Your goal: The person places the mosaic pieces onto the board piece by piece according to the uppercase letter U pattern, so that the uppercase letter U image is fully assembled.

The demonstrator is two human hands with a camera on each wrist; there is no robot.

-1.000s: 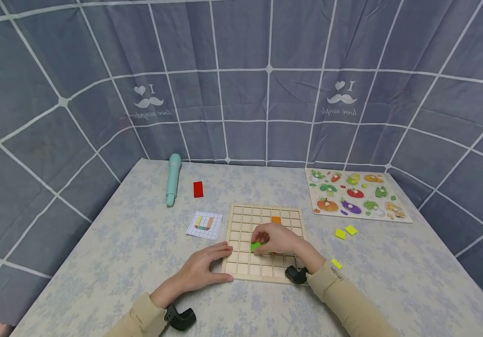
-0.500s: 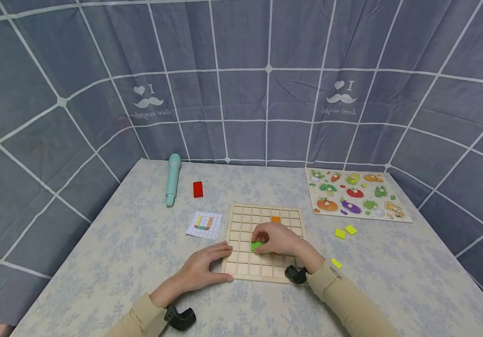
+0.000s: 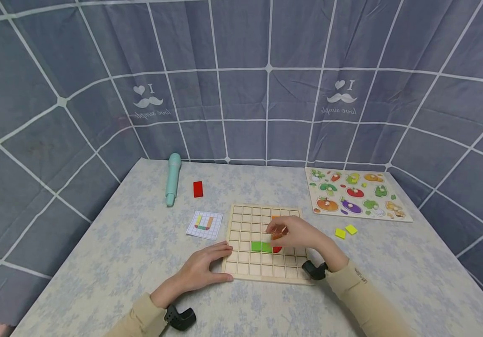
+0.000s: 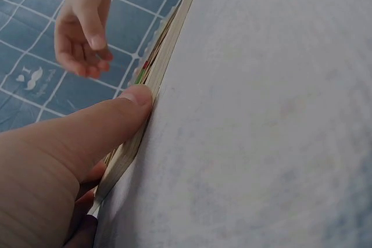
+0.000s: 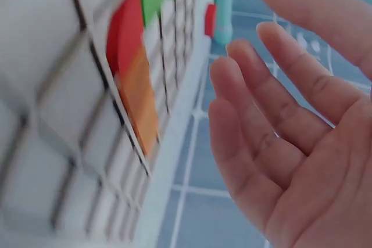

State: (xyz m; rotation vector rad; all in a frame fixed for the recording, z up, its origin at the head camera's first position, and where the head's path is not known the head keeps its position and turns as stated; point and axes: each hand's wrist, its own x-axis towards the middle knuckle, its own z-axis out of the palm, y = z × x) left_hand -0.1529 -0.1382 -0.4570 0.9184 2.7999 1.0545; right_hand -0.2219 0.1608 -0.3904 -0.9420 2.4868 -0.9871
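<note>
A wooden grid board (image 3: 243, 270) lies flat on the table. My left hand (image 3: 204, 267) holds its near left corner, thumb (image 4: 119, 121) on the near rim and fingers at the left side. My right hand (image 3: 295, 233) is over the board with nothing in it, fingers loosely bent and apart from the pieces in the right wrist view. Two green square tiles (image 3: 261, 246) sit side by side in the cells. Beside them is a red piece with a rounded side (image 5: 125, 33), then an orange tile (image 5: 139, 103), partly hidden by the hand in the head view.
A pattern card (image 3: 204, 225) lies left of the board. Farther back are a red tile (image 3: 198, 189) and a turquoise microphone-shaped object (image 3: 173, 180). To the right lie yellow tiles (image 3: 340, 233) and a vegetable puzzle board (image 3: 357, 194). A grey-blue checked curtain (image 3: 245, 93) surrounds the table.
My right hand has let go of the left green tile, which stays in its cell, and has moved right and up off it. The second green tile now shows. My left hand has not moved.
</note>
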